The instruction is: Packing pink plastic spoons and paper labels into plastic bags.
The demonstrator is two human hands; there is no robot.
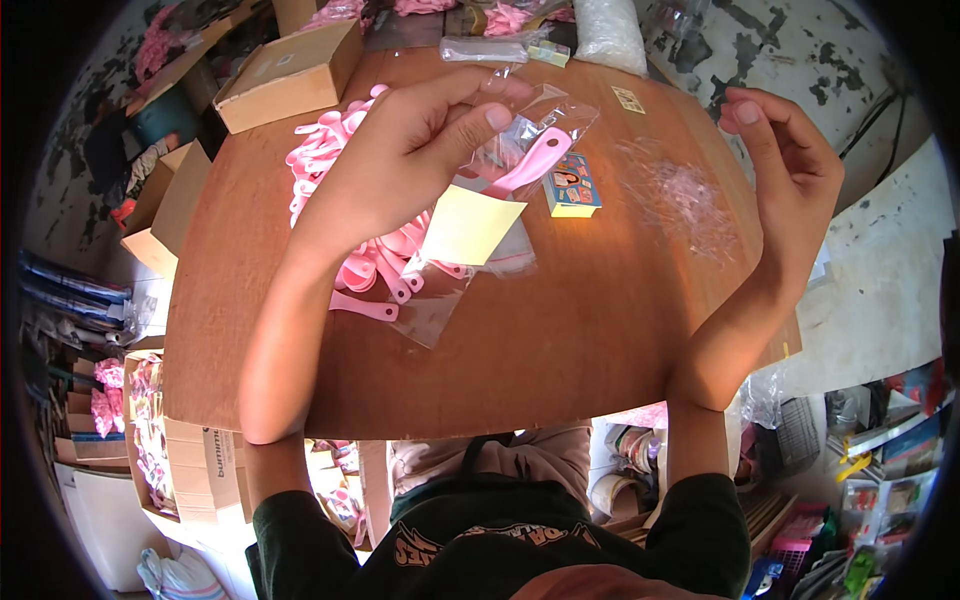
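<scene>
My left hand [420, 150] is raised over the middle of the table, thumb and fingers closed on the top of a clear plastic bag [575, 112]. In or against the bag show a pink plastic handle [540, 158] with a hole in its end, and a blank yellow card [472, 224]. Whether both lie fully inside is hard to see. Off to the right, my right hand [790, 165] is held up with thumb and fingertips pinched together; anything between them is too small to make out. Beneath my left forearm spreads a pile of pink plastic spoon-like utensils [325, 150].
A small stack of printed cards [573, 188] sits beyond the bag. Clear plastic scraps [690, 200] lie heaped at the table's right. A cardboard box [290, 78] stands at the far left, with a packet of clear bags [485, 50] at the back. Another person [115, 150] is at the left.
</scene>
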